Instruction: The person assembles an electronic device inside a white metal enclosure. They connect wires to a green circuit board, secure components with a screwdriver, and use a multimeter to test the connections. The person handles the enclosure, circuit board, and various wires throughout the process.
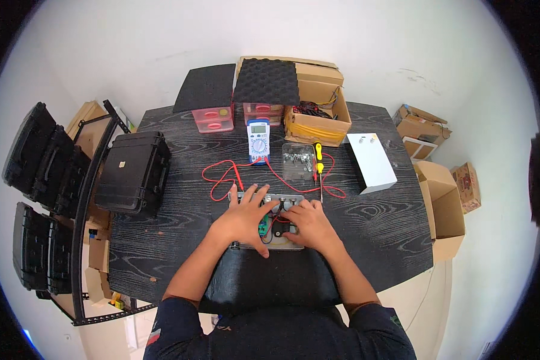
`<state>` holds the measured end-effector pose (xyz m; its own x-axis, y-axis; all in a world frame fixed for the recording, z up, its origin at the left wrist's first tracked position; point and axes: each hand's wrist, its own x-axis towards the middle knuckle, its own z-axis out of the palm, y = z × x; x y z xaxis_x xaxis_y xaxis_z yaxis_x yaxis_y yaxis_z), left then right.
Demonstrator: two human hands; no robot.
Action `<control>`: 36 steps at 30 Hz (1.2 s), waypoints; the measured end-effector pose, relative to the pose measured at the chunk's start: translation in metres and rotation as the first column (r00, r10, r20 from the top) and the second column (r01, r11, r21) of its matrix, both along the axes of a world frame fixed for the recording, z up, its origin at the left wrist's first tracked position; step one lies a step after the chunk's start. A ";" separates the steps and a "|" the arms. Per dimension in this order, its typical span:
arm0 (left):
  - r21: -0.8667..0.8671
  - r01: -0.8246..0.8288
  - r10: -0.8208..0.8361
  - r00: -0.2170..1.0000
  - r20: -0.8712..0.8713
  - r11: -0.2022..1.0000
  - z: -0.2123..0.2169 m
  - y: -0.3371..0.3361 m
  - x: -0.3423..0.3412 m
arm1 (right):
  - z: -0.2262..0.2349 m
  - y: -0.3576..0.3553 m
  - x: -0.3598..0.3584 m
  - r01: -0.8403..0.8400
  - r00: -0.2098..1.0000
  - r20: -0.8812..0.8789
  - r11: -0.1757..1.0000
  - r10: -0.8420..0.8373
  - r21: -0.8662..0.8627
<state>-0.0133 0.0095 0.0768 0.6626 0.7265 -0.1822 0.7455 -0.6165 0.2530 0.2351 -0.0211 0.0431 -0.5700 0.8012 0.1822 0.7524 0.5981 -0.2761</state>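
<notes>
Head view: a shallow grey tray [241, 245] with a green board [262, 227] and wiring lies on the dark surface [378, 222], at its near edge, just in front of the person. The left hand [245, 219] is laid over the tray's left part, fingers spread wide and flat, nothing gripped. The right hand [309, 225] rests on the right part, fingers curled toward a small black part [280, 229] between the hands; whether it is pinched cannot be told.

Beyond the tray a meter [258, 141] stands with red leads [222, 177] looping toward the hands, and a clear box [298, 161] and a yellow-handled screwdriver [318, 159] lie just beside.

The work is judged to be fine handling inside the tray. It would be done best with the tray pinned flat by the left hand (as it is now), the wires kept clear of the fingers, and the leads left slack.
</notes>
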 end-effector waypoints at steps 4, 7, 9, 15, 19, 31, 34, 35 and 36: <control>-0.007 -0.004 0.004 1.000 -0.007 1.000 0.001 0.000 0.000 | -0.001 0.000 0.000 -0.006 0.999 -0.039 1.000 0.005 -0.024; 0.005 -0.008 0.008 1.000 0.000 1.000 -0.001 -0.002 0.000 | 0.001 0.001 0.001 -0.029 0.995 -0.093 0.999 0.027 -0.023; 0.005 -0.007 0.007 1.000 0.003 1.000 0.000 -0.001 0.001 | 0.001 0.000 0.003 -0.039 0.993 -0.108 0.999 0.036 -0.026; 0.009 -0.007 0.007 1.000 0.011 1.000 0.000 -0.001 0.002 | -0.004 0.003 0.006 -0.065 0.992 -0.107 0.998 0.065 -0.005; 0.005 -0.008 0.008 1.000 0.013 1.000 0.000 -0.001 0.002 | -0.005 0.003 0.006 -0.056 0.992 -0.113 0.998 0.052 -0.032; -0.007 0.015 -0.014 0.995 0.102 1.000 0.002 -0.002 0.004 | -0.009 0.004 0.002 -0.022 0.995 -0.098 0.999 0.019 -0.023; -0.007 0.022 -0.021 0.994 0.111 1.000 0.006 -0.003 0.006 | -0.001 0.003 0.000 -0.018 0.998 -0.069 0.998 0.015 -0.055; -0.003 0.023 -0.023 0.994 0.108 1.000 0.008 -0.003 0.006 | 0.002 0.004 -0.001 -0.029 0.998 -0.057 0.998 0.025 -0.056; -0.001 0.022 -0.022 0.991 0.131 1.000 0.009 -0.003 0.006 | 0.004 0.005 -0.001 -0.039 0.998 -0.045 0.998 0.036 -0.057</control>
